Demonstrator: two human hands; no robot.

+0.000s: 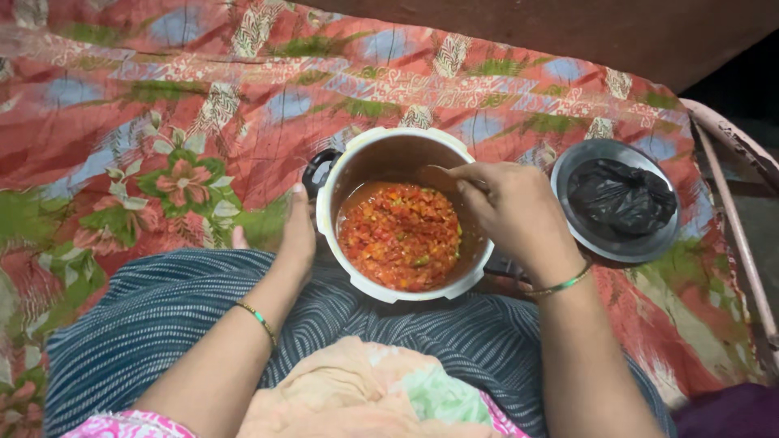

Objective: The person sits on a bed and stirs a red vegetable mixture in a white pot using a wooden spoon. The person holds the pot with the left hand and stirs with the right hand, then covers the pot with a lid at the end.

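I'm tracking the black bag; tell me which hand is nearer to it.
Right. The right hand holds a spoon over the pot, just left of the bag on its plate. The left hand rests against the pot's far side.

Gold bangles point(258, 318), striped blue skirt point(162, 316), pink sleeves point(130, 425).

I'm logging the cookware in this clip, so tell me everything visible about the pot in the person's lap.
The pot is round, deep, pale metal with a thick rolled rim and a dark side handle at its upper left. It sits upright, lidless, on the striped cloth over the lap. Inside lies a chunky red mix with green bits, below mid-height. The left hand presses its outer wall; the right hand reaches over the rim, holding a spoon inside.
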